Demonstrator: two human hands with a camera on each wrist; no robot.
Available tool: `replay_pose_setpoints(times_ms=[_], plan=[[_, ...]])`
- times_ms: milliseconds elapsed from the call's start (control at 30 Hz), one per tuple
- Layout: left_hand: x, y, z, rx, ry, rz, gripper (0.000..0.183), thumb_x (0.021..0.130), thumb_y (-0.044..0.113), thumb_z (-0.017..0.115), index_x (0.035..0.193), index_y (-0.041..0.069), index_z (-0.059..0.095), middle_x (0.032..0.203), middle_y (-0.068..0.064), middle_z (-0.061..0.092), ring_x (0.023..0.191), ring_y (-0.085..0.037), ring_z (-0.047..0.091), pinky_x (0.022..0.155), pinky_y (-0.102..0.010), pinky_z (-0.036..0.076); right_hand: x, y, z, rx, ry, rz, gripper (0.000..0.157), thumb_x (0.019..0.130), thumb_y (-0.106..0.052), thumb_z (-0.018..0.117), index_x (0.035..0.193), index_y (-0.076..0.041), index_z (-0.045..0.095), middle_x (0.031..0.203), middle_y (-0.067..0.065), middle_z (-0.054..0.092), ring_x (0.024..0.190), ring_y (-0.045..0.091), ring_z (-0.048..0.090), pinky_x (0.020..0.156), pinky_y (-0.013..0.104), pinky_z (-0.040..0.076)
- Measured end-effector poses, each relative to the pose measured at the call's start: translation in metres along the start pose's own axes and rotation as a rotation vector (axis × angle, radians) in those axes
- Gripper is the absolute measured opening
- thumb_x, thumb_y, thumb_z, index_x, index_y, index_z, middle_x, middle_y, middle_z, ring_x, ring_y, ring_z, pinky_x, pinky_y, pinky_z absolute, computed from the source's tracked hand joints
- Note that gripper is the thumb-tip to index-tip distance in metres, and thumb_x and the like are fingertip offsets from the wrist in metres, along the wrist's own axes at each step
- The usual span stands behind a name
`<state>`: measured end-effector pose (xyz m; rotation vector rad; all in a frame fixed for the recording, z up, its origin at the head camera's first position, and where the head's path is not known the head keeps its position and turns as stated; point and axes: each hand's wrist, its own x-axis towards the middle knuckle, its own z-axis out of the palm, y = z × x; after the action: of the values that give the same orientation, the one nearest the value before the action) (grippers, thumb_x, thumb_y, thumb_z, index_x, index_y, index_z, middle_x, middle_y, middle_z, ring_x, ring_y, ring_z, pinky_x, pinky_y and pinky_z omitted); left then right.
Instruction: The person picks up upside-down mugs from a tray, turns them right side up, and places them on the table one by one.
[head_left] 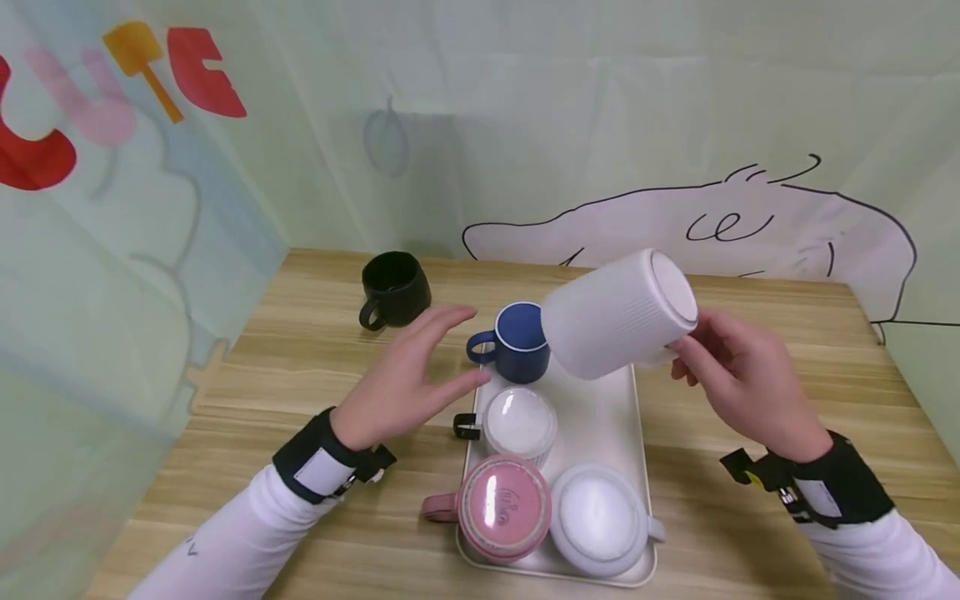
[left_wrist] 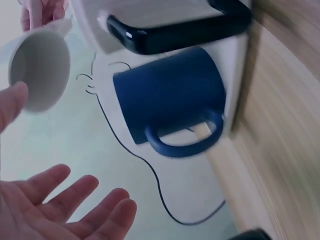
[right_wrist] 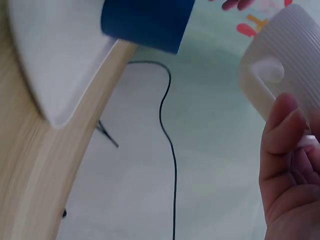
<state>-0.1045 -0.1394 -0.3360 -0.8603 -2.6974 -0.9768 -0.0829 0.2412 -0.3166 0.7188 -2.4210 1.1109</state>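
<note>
My right hand [head_left: 750, 387] pinches the handle of a white ribbed mug [head_left: 611, 321] and holds it in the air over the tray's far end. The mug is tilted, its base turned up to the right and its mouth down to the left; the left wrist view looks into its mouth [left_wrist: 42, 70]. My left hand [head_left: 408, 379] is open, fingers and thumb spread, left of the tray and holding nothing. Nearest to it is a blue mug [head_left: 521, 346], upright at the tray's far left with its handle to the left.
On the white tray [head_left: 600, 417], a white mug with a black handle [head_left: 520, 422], a pink mug [head_left: 504, 508] and another white mug [head_left: 600, 521] stand base up. A black mug [head_left: 396, 290] stands at the wooden table's back left. A printed curtain [head_left: 525, 125] hangs behind.
</note>
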Motion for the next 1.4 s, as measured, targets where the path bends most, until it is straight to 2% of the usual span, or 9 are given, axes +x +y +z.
replay_pose_setpoints(times_ms=[200,367,467,633,867,1033,1200,1400], plan=[[0.012,0.014,0.003,-0.128,0.022,0.002,0.068,0.091,0.053,0.066,0.144,0.014,0.051,0.142,0.002,0.051,0.127,-0.014,0.049,0.100,-0.035,0.046,0.014,-0.007,0.015,0.203,0.087,0.031,0.023,0.093,0.009,0.061,0.114,-0.001,0.064,0.089,0.005,0.066,0.064,0.011,0.062,0.052,0.022,0.051],[0.025,0.028,0.007,-0.314,0.033,0.018,0.061,0.091,0.037,0.072,0.142,0.009,0.053,0.139,-0.005,0.055,0.122,-0.020,0.055,0.096,-0.037,0.050,0.026,-0.014,0.025,0.467,0.108,0.047,0.016,0.097,0.008,0.053,0.110,0.006,0.062,0.088,0.016,0.063,0.064,0.021,0.062,0.053,0.026,0.051],[0.032,0.035,0.011,-0.431,0.024,0.015,0.057,0.091,0.028,0.074,0.140,0.007,0.054,0.137,-0.008,0.056,0.118,-0.023,0.058,0.094,-0.037,0.052,0.030,-0.017,0.031,0.569,0.115,0.058,0.015,0.098,0.007,0.052,0.111,0.007,0.060,0.089,0.019,0.062,0.064,0.023,0.062,0.054,0.026,0.052],[0.044,0.047,0.019,-0.565,0.019,0.002,0.048,0.091,0.017,0.073,0.136,0.007,0.057,0.127,-0.007,0.061,0.108,-0.021,0.063,0.089,-0.030,0.053,0.034,-0.023,0.039,0.631,0.097,0.103,0.019,0.100,0.001,0.052,0.117,0.006,0.059,0.092,0.020,0.062,0.066,0.028,0.062,0.058,0.030,0.055],[0.056,0.059,0.027,-0.618,0.034,-0.005,0.039,0.092,0.019,0.072,0.129,0.009,0.062,0.113,-0.002,0.066,0.098,-0.013,0.065,0.084,-0.032,0.055,0.040,-0.033,0.054,0.741,0.082,0.130,0.018,0.102,-0.002,0.050,0.119,0.005,0.056,0.093,0.021,0.058,0.070,0.029,0.062,0.064,0.033,0.057],[0.060,0.058,0.028,-0.683,0.052,-0.010,0.027,0.094,0.014,0.069,0.120,0.006,0.065,0.105,-0.005,0.067,0.090,-0.016,0.068,0.082,-0.032,0.056,0.042,-0.035,0.065,0.841,0.085,0.155,0.018,0.103,0.000,0.048,0.120,0.003,0.053,0.096,0.022,0.055,0.072,0.029,0.063,0.069,0.034,0.058],[0.061,0.056,0.026,-0.747,0.049,0.010,0.023,0.095,0.010,0.067,0.116,0.001,0.066,0.102,-0.009,0.067,0.086,-0.026,0.069,0.079,-0.035,0.057,0.045,-0.037,0.072,0.903,0.076,0.176,0.016,0.104,-0.004,0.047,0.118,0.002,0.052,0.098,0.020,0.056,0.076,0.026,0.066,0.073,0.036,0.058],[0.061,0.056,0.023,-0.741,0.089,0.010,0.023,0.095,0.009,0.066,0.117,0.000,0.066,0.098,-0.009,0.068,0.082,-0.020,0.069,0.078,-0.035,0.058,0.045,-0.041,0.079,0.937,0.029,0.194,0.018,0.105,-0.008,0.047,0.116,0.007,0.049,0.104,0.021,0.057,0.087,0.030,0.070,0.081,0.043,0.056]])
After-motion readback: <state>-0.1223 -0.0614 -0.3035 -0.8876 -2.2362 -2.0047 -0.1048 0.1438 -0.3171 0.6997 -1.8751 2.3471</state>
